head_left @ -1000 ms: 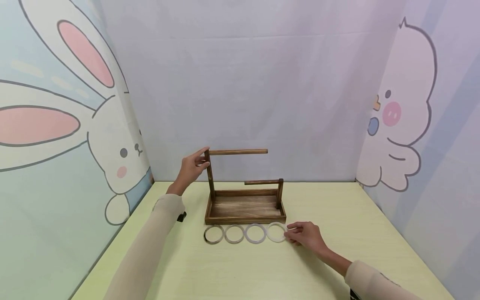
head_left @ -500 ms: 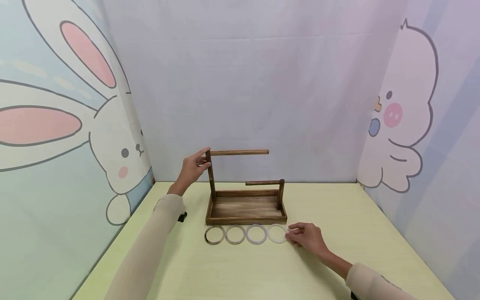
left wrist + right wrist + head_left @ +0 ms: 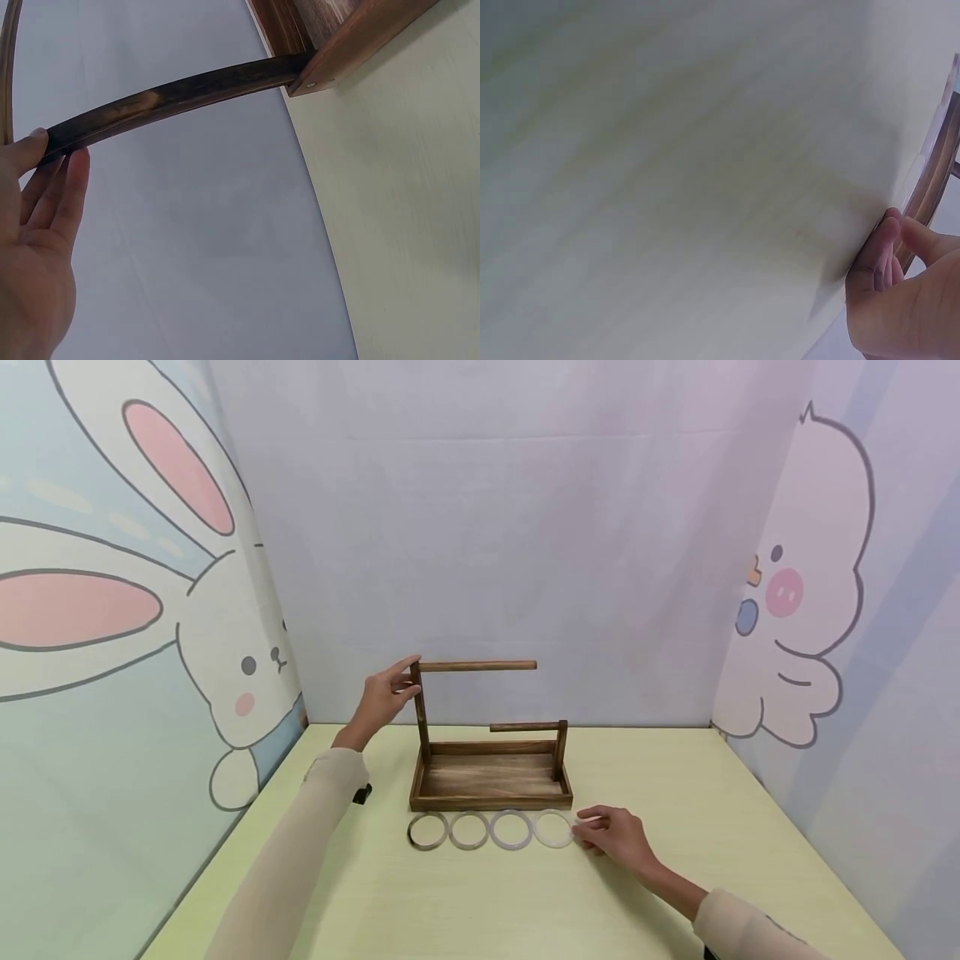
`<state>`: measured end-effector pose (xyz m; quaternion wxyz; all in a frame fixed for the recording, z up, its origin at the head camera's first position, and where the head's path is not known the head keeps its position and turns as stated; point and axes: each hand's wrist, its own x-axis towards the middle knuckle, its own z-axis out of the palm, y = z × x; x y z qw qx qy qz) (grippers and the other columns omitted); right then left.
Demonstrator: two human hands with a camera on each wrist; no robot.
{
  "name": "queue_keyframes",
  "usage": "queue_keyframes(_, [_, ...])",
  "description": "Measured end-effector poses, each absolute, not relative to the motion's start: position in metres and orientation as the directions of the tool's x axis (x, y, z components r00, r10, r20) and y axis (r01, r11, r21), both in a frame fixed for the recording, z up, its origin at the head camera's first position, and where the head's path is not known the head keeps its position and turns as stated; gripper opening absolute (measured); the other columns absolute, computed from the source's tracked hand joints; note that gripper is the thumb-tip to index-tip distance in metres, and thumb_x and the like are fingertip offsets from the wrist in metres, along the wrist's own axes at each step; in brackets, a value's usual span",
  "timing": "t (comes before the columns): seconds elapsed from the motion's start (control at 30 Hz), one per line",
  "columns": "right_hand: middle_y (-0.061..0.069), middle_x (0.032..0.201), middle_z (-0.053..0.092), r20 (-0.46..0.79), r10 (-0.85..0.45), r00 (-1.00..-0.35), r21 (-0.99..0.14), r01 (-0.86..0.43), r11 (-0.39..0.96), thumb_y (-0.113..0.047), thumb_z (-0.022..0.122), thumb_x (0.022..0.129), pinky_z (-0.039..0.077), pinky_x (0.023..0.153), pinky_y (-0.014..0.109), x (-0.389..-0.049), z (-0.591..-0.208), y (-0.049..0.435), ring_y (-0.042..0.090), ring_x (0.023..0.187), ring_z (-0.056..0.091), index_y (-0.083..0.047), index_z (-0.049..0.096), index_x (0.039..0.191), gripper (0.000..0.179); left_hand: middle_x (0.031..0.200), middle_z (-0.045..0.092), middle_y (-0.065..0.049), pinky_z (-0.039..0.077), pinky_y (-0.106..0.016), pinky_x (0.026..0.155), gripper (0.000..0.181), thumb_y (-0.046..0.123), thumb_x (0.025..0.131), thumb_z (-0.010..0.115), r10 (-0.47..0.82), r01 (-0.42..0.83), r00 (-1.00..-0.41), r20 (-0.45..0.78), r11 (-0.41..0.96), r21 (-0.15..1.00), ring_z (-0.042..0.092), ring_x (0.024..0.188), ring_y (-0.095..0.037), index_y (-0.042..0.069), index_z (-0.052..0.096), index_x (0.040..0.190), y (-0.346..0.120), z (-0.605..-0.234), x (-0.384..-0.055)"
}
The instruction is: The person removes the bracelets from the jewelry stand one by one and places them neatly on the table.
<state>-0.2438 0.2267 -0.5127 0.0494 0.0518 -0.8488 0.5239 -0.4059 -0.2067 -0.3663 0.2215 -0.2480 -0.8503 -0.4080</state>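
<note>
A brown wooden stand (image 3: 489, 803) has a shallow tray base, a tall left post (image 3: 172, 97) with a long bar, and a short right post with a lower bar. My left hand (image 3: 381, 698) pinches the top of the tall post between thumb and fingers. In front of the tray lie bangles in a row: one partly dark (image 3: 410, 833), one greyish-beige (image 3: 469, 847), one pale lavender (image 3: 512, 847) and a whitish bangle (image 3: 552, 812) at the right end. My right hand (image 3: 617, 839) holds that whitish bangle's right edge in its fingertips, low over the table.
The pale yellow table (image 3: 480, 910) runs back to a light cloth wall (image 3: 510, 543). Side walls carry a printed rabbit (image 3: 225, 635) on the left and a chick (image 3: 802, 560) on the right. Both bars of the stand carry nothing.
Nearly nothing differs: both hands, the stand and the bangles keep their places, with only a slight shift of the head view.
</note>
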Motion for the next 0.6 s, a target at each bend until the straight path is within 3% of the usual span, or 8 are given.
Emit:
queue_keyframes(0.27, [0.013,0.093,0.079,0.146,0.012,-0.989,-0.856,-0.12,0.503,-0.015,0.082,0.091,0.061,0.058,0.029,-0.249,-0.497,0.237,0.021,0.075,0.077,0.004,0.072,0.119,0.035,0.139,0.063,-0.022,0.06,-0.047,0.093,0.075,0.002,0.097,0.073,0.279,0.635,-0.754,0.595,0.542,0.55,0.071,0.115,-0.035,0.023,0.042,0.161,-0.209,-0.367,-0.405])
queue_keyframes(0.4, [0.012,0.103,0.079,0.217,0.001,-0.976,-0.783,-0.174,0.598,-0.024,0.08,0.094,0.062,0.072,0.031,-0.257,-0.484,0.245,0.023,0.091,0.078,0.001,0.073,0.121,0.038,0.14,0.063,-0.022,0.059,-0.049,0.095,0.077,0.012,0.098,0.074,0.282,0.614,-0.775,0.566,0.551,0.565,0.068,0.119,-0.035,0.027,0.036,0.164,-0.216,-0.372,-0.403])
queue_keyframes(0.6, [0.019,0.12,0.074,0.227,-0.058,-0.972,-0.708,-0.206,0.675,-0.034,0.074,0.099,0.059,0.092,0.049,-0.27,-0.462,0.257,0.035,0.111,0.072,0.003,0.068,0.129,0.048,0.144,0.06,-0.024,0.05,-0.061,0.105,0.071,0.024,0.101,0.073,0.272,0.558,-0.805,0.527,0.651,0.515,0.059,0.131,-0.041,0.019,0.038,0.163,-0.239,-0.381,-0.398])
